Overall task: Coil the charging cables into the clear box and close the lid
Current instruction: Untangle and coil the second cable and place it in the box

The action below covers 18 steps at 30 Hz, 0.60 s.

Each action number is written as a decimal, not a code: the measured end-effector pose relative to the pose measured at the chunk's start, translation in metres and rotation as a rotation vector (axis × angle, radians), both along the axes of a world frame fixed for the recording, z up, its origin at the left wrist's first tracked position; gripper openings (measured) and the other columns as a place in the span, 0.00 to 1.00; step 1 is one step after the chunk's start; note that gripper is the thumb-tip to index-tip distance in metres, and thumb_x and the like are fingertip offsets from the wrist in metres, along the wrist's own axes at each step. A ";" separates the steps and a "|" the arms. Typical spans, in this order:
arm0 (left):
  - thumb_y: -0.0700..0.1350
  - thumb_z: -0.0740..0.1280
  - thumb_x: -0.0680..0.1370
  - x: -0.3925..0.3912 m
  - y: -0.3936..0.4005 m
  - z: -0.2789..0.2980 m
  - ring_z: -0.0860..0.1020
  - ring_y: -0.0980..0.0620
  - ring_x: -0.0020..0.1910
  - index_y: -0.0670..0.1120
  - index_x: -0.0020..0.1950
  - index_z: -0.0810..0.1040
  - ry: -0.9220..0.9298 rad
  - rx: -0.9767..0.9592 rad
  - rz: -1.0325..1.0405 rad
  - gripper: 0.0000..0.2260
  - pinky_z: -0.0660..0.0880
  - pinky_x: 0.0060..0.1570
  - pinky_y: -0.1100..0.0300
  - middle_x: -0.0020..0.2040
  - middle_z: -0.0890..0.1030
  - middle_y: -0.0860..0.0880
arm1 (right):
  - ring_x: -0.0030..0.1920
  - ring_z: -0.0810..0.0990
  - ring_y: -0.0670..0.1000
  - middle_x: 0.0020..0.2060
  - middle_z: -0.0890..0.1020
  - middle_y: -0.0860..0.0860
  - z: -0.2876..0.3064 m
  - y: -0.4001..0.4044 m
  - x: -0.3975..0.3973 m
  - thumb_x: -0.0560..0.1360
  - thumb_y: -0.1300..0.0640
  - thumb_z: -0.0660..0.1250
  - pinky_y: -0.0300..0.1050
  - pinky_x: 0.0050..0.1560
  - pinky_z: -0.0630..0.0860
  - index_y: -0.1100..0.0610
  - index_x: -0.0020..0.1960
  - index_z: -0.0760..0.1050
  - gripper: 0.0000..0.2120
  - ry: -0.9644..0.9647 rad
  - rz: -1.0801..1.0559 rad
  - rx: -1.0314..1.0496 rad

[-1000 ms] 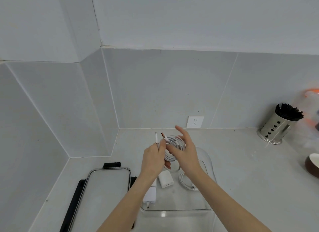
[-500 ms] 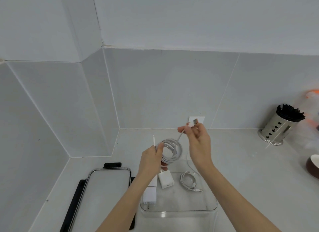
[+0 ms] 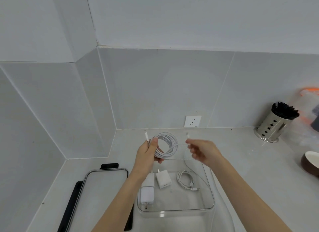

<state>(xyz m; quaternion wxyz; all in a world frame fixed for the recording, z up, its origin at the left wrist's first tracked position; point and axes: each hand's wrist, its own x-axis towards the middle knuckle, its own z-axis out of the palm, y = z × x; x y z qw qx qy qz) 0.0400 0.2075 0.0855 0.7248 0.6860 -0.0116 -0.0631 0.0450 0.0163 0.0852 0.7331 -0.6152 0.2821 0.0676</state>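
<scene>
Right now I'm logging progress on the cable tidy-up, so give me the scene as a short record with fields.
left hand: grips the coiled white cable
right hand: pinches that cable's loose end near its plug; blurred
clear box: open, on the counter
in the box: small coiled cable, two white charger bricks
lid: off, lying left of the box
done so far: one cable stowed, lid not yet on
</scene>
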 end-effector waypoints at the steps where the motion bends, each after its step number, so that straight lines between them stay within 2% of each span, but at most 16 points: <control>1: 0.47 0.57 0.80 -0.001 0.001 0.003 0.73 0.56 0.20 0.41 0.35 0.69 -0.001 -0.008 -0.028 0.16 0.72 0.25 0.66 0.27 0.73 0.45 | 0.19 0.70 0.44 0.26 0.74 0.52 -0.005 0.001 0.000 0.72 0.63 0.68 0.33 0.18 0.65 0.62 0.39 0.79 0.05 0.076 0.158 -0.033; 3: 0.47 0.57 0.80 -0.002 0.000 0.007 0.72 0.56 0.21 0.41 0.36 0.69 0.001 0.002 -0.080 0.16 0.72 0.24 0.65 0.27 0.73 0.46 | 0.21 0.66 0.44 0.26 0.72 0.51 -0.007 0.007 -0.003 0.72 0.63 0.66 0.33 0.18 0.61 0.61 0.37 0.79 0.06 0.145 0.443 -0.104; 5: 0.48 0.57 0.80 -0.003 -0.003 0.009 0.72 0.56 0.20 0.41 0.36 0.70 0.013 0.021 -0.106 0.15 0.71 0.23 0.65 0.27 0.74 0.47 | 0.24 0.65 0.45 0.27 0.74 0.51 -0.005 0.014 -0.006 0.73 0.64 0.65 0.33 0.20 0.59 0.59 0.36 0.78 0.08 0.093 0.635 -0.148; 7: 0.49 0.58 0.80 -0.004 -0.005 0.008 0.71 0.55 0.20 0.42 0.36 0.70 0.033 0.028 -0.111 0.16 0.70 0.21 0.64 0.27 0.73 0.47 | 0.24 0.65 0.44 0.26 0.76 0.50 0.001 0.020 -0.007 0.74 0.65 0.63 0.34 0.21 0.59 0.61 0.38 0.77 0.07 -0.006 0.732 -0.172; 9: 0.49 0.58 0.80 -0.003 -0.004 0.009 0.70 0.55 0.19 0.42 0.35 0.70 0.056 0.034 -0.098 0.16 0.69 0.20 0.64 0.24 0.75 0.50 | 0.23 0.63 0.43 0.25 0.77 0.48 0.007 0.023 -0.007 0.74 0.67 0.64 0.33 0.22 0.57 0.63 0.40 0.78 0.06 -0.079 0.748 -0.208; 13: 0.49 0.58 0.80 -0.003 -0.001 0.007 0.69 0.54 0.16 0.43 0.33 0.68 0.105 0.049 -0.087 0.17 0.67 0.18 0.65 0.18 0.72 0.51 | 0.21 0.59 0.43 0.17 0.73 0.45 0.011 0.022 -0.007 0.72 0.68 0.66 0.35 0.25 0.54 0.55 0.31 0.80 0.15 -0.188 0.667 -0.238; 18: 0.51 0.58 0.80 0.000 -0.003 0.004 0.70 0.53 0.18 0.43 0.35 0.67 0.198 0.030 -0.111 0.16 0.66 0.19 0.64 0.20 0.71 0.50 | 0.22 0.63 0.43 0.20 0.71 0.46 -0.002 0.022 -0.006 0.73 0.72 0.62 0.33 0.22 0.60 0.56 0.33 0.82 0.18 -0.225 0.567 -0.073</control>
